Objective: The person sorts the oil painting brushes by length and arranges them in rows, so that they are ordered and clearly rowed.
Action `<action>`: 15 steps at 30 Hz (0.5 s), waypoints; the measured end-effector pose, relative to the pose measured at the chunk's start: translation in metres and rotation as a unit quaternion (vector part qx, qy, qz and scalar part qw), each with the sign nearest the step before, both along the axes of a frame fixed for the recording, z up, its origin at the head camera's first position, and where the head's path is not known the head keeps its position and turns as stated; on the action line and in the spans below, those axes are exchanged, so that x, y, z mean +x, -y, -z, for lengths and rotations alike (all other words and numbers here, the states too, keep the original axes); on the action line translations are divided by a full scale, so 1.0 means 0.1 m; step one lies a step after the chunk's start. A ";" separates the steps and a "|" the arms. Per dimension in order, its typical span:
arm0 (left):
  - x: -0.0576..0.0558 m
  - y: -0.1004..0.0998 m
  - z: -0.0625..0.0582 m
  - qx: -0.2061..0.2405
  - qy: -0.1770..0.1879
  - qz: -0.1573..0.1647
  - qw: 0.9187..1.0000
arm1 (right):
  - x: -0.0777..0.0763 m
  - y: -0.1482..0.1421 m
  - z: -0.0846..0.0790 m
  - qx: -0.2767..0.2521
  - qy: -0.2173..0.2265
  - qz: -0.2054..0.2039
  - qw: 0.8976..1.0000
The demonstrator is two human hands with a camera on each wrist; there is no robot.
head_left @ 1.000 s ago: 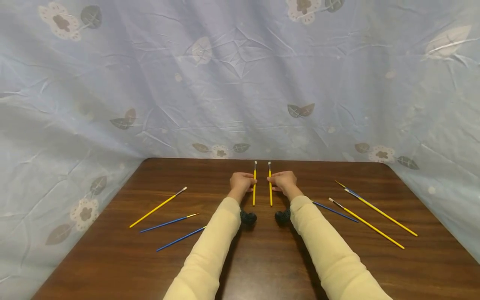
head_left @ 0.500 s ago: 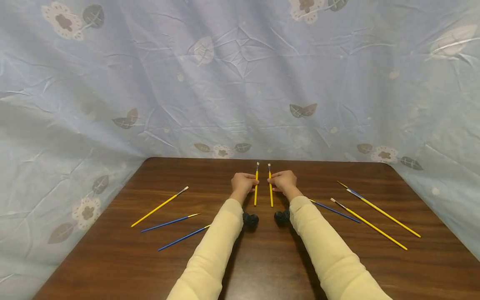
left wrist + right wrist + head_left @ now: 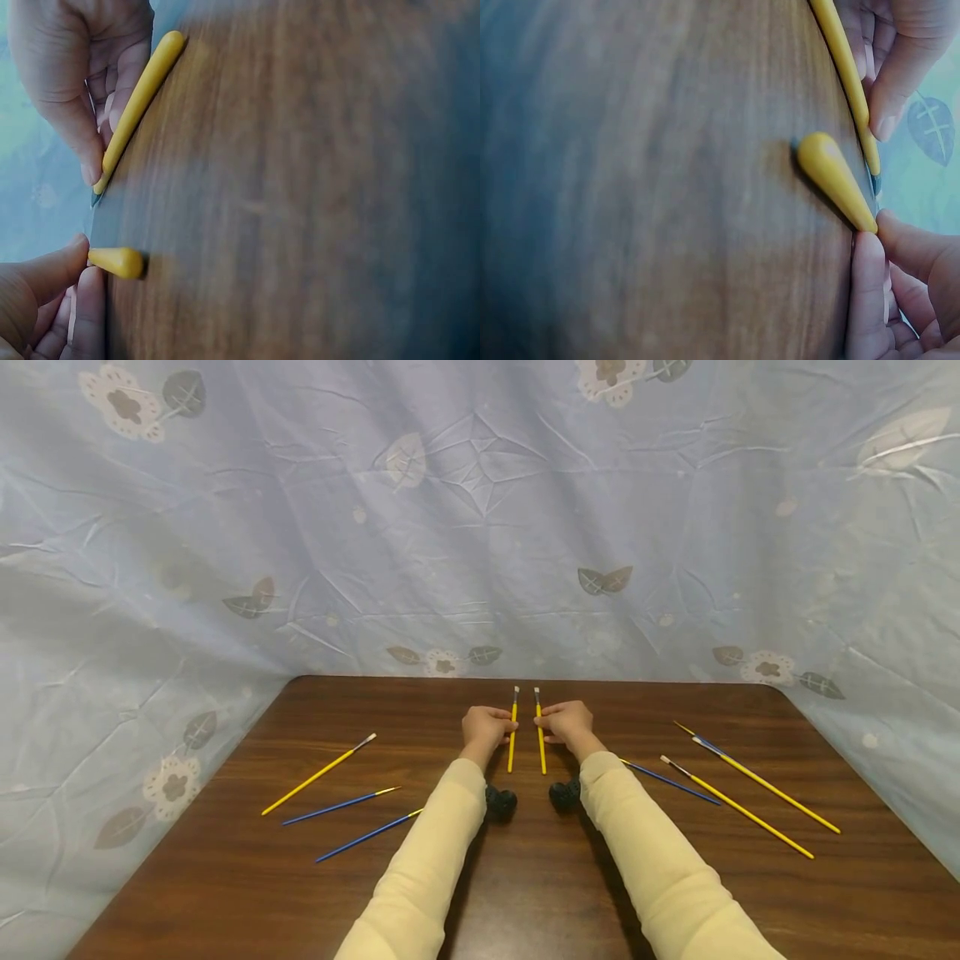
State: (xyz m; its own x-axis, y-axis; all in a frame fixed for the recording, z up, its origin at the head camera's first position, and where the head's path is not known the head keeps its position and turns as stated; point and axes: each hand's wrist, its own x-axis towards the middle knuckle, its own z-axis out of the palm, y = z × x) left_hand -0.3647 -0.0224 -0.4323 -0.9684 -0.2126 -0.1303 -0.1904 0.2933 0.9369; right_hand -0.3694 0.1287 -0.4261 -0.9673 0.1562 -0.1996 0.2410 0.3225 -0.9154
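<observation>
My left hand (image 3: 483,727) pinches a yellow-handled flat paintbrush (image 3: 512,753) between thumb and fingers near the table's far edge. Close on its right, my right hand (image 3: 567,723) pinches a second yellow paintbrush (image 3: 542,753) the same way. Both brushes have pale bristles pointing away from me, and their heads lean slightly towards each other with a narrow gap between. From the left wrist, the left brush's rounded handle end (image 3: 120,262) shows over the wood. The right wrist view shows the right brush's handle end (image 3: 825,161) at the tabletop.
On the left of the brown table (image 3: 517,877) lie a yellow paintbrush (image 3: 318,773) and two blue ones (image 3: 330,808), one partly behind the sleeve. Yellow brushes (image 3: 750,814) and blue brushes (image 3: 675,783) lie at right, two of them crossing. A patterned curtain (image 3: 480,552) hangs behind.
The bristle ends of the two held paintbrushes have come slightly closer together, so the brushes slant inward more. Both hands keep their pinch; the loose brushes stay where they lay.
</observation>
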 end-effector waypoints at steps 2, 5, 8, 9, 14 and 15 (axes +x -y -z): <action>0.00 0.00 0.01 0.000 -0.001 0.001 1.000 | -0.01 0.00 0.00 0.000 0.001 0.002 1.000; -0.01 0.00 0.02 0.003 0.000 0.001 1.000 | -0.02 0.00 0.00 0.001 0.004 0.005 1.000; -0.02 0.00 0.03 0.007 0.000 0.001 1.000 | -0.01 0.00 0.00 0.000 0.004 0.002 1.000; -0.02 0.00 0.03 0.008 0.001 0.000 1.000 | 0.00 -0.01 -0.01 -0.001 0.003 0.001 1.000; -0.02 0.00 0.03 0.012 0.001 -0.001 1.000 | 0.02 -0.01 -0.02 -0.003 -0.004 -0.006 1.000; -0.02 0.00 0.03 0.014 0.002 -0.001 1.000 | 0.03 -0.01 -0.02 -0.003 -0.004 -0.006 1.000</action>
